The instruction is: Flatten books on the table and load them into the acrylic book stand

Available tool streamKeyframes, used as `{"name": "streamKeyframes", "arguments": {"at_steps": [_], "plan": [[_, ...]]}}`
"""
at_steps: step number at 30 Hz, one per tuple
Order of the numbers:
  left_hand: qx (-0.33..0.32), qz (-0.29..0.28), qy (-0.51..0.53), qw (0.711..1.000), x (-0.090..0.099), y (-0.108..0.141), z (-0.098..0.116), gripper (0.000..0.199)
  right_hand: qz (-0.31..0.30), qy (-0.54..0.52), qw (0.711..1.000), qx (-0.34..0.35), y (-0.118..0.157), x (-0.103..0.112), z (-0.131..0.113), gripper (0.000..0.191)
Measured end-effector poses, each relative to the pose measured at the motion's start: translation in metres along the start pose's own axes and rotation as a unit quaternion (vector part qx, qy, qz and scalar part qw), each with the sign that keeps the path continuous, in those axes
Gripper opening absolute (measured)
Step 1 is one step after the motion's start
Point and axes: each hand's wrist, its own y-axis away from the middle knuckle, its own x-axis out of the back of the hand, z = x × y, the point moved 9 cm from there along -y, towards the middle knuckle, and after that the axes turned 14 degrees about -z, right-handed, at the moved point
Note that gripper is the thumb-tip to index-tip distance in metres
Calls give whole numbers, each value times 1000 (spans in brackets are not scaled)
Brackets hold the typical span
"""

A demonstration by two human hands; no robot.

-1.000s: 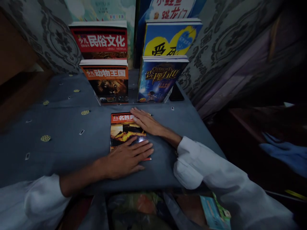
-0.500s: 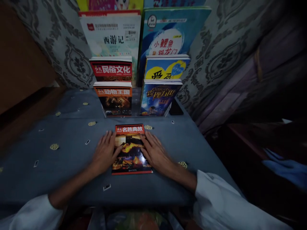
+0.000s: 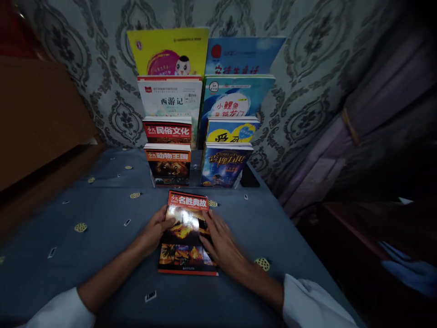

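Note:
A thin book (image 3: 184, 255) with a red title band and dark photo cover lies on the blue tablecloth in front of me, its far end slightly raised. My left hand (image 3: 155, 232) grips its left edge, thumb on the cover and fingers curled underneath. Along the right side, my right hand (image 3: 221, 241) rests with its fingers stretched out over the cover's edge. Just beyond the book stands a clear rack (image 3: 195, 174) with two columns of upright books, among them a lion-cover book (image 3: 170, 169) at front left and a dark blue book (image 3: 223, 167) at front right.
A dark flat object (image 3: 250, 176) lies beside the rack on the right. Patterned wallpaper (image 3: 126, 114) is behind, with a tied curtain (image 3: 317, 155) at right. A brown wooden panel (image 3: 41, 118) borders the left. The blue tablecloth (image 3: 109, 246) has small pineapple prints.
My left hand has gone from lying flat on the cover to gripping the left edge, and the book's far end has tilted up. The view has tipped upward, showing more of the rack.

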Motion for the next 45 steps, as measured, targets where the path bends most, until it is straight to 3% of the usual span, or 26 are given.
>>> {"name": "streamKeyframes", "arguments": {"at_steps": [4, 8, 13, 17, 21, 24, 27, 30, 33, 35, 37, 39, 41, 42, 44, 45], "plan": [[-66, -8, -23, 998, -6, -3, 24, 53, 45, -212, 976, -23, -12, 18, 20, 73], [-138, 20, -102, 985, 1, -6, 57, 59, 4, -375, 927, 21, -35, 33, 6, 42], [-229, 73, -210, 948, 2, -4, 87, 53, 143, -225, 963, 47, -35, 76, -17, 17], [-250, 126, -272, 921, 9, -3, 75, 50, 165, -148, 973, 71, -36, 67, -21, 15], [-225, 147, -342, 900, 17, -6, 52, 46, 153, -144, 975, 74, -38, 51, -14, 15], [-213, 148, -376, 890, 19, -6, 49, 46, 146, -162, 973, 69, -35, 50, -14, 15], [-205, 118, -394, 888, 17, -7, 62, 51, 122, -209, 968, 71, -30, 53, -20, 13], [-166, 57, -400, 900, 19, -10, 81, 71, 76, -311, 944, 72, -32, 50, -22, 33], [-78, -47, -376, 922, 24, -15, 85, 80, 45, -483, 874, 26, -42, 38, -5, 47], [4, -124, -377, 918, 28, -16, 75, 82, 62, -554, 829, -34, -47, 29, 16, 47], [76, -186, -404, 892, 31, -14, 60, 80, 97, -559, 818, -88, -48, 25, 38, 46], [115, -195, -476, 850, 37, -13, 49, 74, 101, -533, 834, -105, -49, 22, 48, 43], [109, -112, -609, 778, 42, -14, 54, 63, 91, -491, 861, -96, -50, 23, 50, 35], [89, -55, -681, 725, 40, -14, 61, 55, 88, -471, 873, -91, -50, 24, 50, 31], [28, 31, -783, 620, 18, -10, 72, 42, 88, -440, 889, -93, -49, 26, 50, 26], [-7, 37, -805, 592, 0, -8, 71, 37, 90, -432, 892, -97, -49, 26, 51, 24]]}}
